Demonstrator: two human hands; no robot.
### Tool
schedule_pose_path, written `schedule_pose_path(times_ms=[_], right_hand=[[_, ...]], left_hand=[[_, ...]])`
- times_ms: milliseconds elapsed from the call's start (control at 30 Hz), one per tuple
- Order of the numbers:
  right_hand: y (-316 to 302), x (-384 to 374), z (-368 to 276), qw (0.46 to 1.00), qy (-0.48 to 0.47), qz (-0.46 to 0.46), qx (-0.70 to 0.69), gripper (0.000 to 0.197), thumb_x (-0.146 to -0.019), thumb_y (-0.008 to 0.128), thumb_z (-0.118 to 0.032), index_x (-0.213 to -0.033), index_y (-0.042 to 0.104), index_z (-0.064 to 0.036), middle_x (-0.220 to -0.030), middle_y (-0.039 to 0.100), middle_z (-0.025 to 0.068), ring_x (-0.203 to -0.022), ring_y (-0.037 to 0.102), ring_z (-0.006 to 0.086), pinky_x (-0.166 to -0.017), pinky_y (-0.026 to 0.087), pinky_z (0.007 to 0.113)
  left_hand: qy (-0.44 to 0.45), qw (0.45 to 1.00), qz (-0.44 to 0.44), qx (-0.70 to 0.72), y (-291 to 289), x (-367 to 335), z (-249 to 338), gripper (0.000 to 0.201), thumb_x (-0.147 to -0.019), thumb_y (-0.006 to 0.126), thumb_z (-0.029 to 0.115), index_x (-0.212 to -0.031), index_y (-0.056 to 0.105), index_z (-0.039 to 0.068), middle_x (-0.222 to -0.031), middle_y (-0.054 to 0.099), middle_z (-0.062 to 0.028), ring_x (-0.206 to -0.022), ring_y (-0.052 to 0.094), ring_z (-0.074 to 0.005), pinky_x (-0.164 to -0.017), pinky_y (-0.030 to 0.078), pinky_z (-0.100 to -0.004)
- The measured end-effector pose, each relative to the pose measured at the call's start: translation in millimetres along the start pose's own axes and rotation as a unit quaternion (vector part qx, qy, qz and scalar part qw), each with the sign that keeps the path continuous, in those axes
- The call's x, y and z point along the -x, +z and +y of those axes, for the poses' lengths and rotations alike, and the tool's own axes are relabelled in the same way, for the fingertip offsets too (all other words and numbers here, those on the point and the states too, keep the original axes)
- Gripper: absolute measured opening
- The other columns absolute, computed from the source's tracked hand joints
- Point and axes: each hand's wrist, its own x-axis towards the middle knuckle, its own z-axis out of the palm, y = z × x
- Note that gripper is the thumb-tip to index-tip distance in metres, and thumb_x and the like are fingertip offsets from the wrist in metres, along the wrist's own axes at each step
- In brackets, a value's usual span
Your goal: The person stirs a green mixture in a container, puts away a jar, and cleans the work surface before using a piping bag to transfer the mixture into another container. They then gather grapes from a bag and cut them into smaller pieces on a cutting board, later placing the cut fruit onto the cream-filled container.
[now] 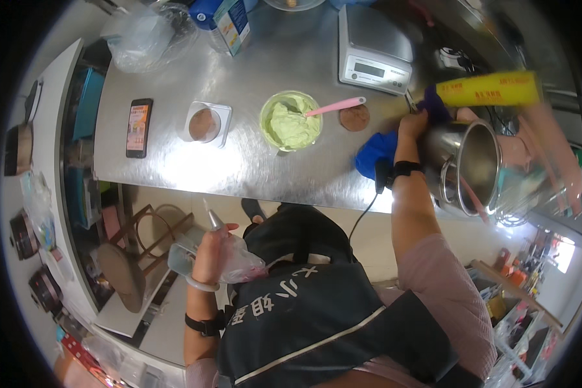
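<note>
My left hand (208, 257) is low on the left, off the table's front edge, closed around a clear piping bag (236, 260) with a metal tip pointing up. Pinkish filling shows at the bag's lower end. On the right, my right hand (412, 123) reaches past a bright blue cloth (375, 155) to a dark purple cloth (437, 107); its fingers are mostly hidden there. A bowl of pale green cream (291, 123) with a pink spatula (336, 106) stands mid-table. Beside it lies a brown round (354, 118). Another brown round (202, 124) sits inside a clear ring.
The ring stands on a small white stand (221, 132). A phone (139, 128) lies left of it. Behind are a digital scale (375, 52), a blue carton (221, 26) and a plastic bag (150, 39). A steel pot (462, 165) and a yellow box (488, 89) stand right.
</note>
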Motion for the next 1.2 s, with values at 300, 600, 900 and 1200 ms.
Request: schedule_pose_path(times_ms=[300, 600, 900, 1200], right_hand=[[-23, 43, -60, 0.937, -0.142, -0.087, 0.307, 0.027, -0.078, 0.061, -0.026, -0.079, 0.070, -0.0011, -0.084, 0.066, 0.0207, -0.084, 0.062, 0.0367, -0.080, 0.049, 0.043], [-73, 73, -94, 0.933, 0.160, -0.274, -0.168, 0.015, -0.080, 0.062, -0.015, -0.083, 0.058, -0.0001, -0.066, 0.056, 0.0068, -0.050, 0.054, 0.0178, -0.040, 0.043, 0.030], [-186, 373, -143, 0.863, -0.091, -0.390, -0.309, 0.043, -0.083, 0.063, -0.006, -0.116, 0.036, -0.0033, -0.081, 0.057, 0.0068, -0.060, 0.056, 0.0122, -0.055, 0.048, 0.024], [-191, 599, -284, 0.517, -0.042, -0.790, -0.328, 0.047, -0.077, 0.067, 0.006, -0.112, 0.036, -0.0014, -0.094, 0.064, 0.0197, -0.081, 0.064, 0.0172, -0.073, 0.052, 0.028]], left_hand=[[0.154, 0.982, 0.098, -0.046, 18, 32, 11, 0.036, -0.091, 0.044, 0.024, -0.120, 0.047, 0.002, -0.078, 0.042, 0.0018, -0.070, 0.038, -0.0075, -0.061, 0.032, -0.0218], [0.262, 0.958, 0.064, -0.098, -37, 86, -24, 0.025, -0.096, 0.046, 0.022, -0.105, 0.053, 0.001, -0.071, 0.049, -0.0003, -0.065, 0.045, -0.0085, -0.062, 0.039, -0.0232], [0.319, 0.939, 0.074, -0.109, -101, 144, -76, 0.028, -0.096, 0.044, 0.026, -0.106, 0.054, 0.002, -0.072, 0.045, 0.0023, -0.064, 0.038, -0.0057, -0.058, 0.032, -0.0198], [0.363, 0.918, 0.145, -0.068, -156, 198, -144, 0.027, -0.093, 0.050, 0.022, -0.105, 0.057, -0.002, -0.082, 0.058, -0.0076, -0.076, 0.054, -0.0139, -0.068, 0.043, -0.0278]])
